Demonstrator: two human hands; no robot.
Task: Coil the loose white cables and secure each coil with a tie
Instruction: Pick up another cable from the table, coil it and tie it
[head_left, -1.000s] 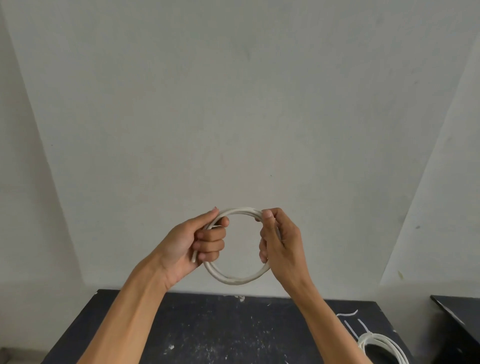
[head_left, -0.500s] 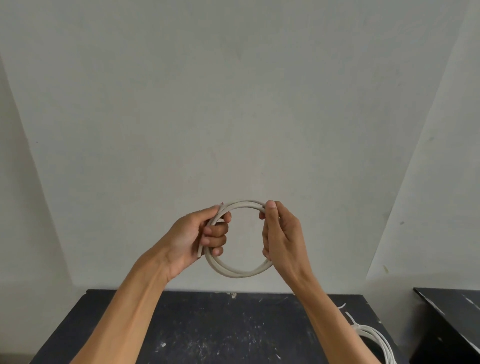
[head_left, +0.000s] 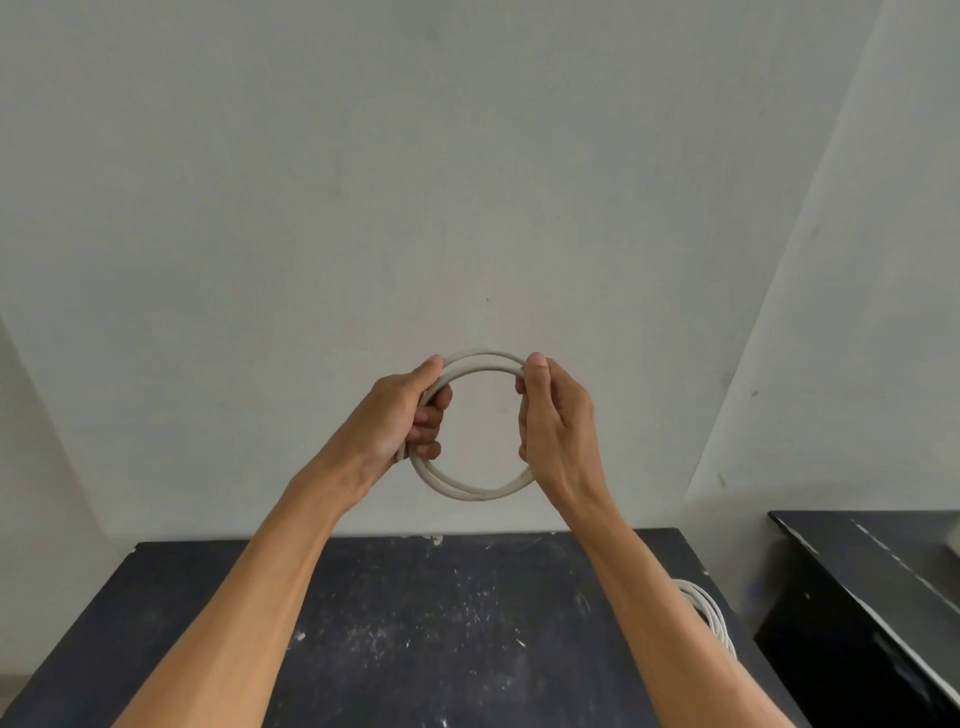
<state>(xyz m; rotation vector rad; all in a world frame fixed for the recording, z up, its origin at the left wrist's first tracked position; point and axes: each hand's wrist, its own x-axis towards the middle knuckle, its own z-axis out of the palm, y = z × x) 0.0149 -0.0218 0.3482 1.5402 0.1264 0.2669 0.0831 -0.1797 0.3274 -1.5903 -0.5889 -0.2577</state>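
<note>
Between both hands, raised well above bench: white cable coil. Left hand wraps fingers round coil's left arc. Right hand grips right arc, thumb on top. Two turns visible, slightly splayed at bottom. Judgement: press turns flush, shift coil into one firm grip, free other hand for tie. No tie in view. Second white coil lies on bench, below right forearm.

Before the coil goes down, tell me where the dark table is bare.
Bare: the dark table between left forearm and right forearm, and from the left forearm out to its left edge. Crowded: the right edge, where a white cable bundle lies beside the right forearm.
</note>
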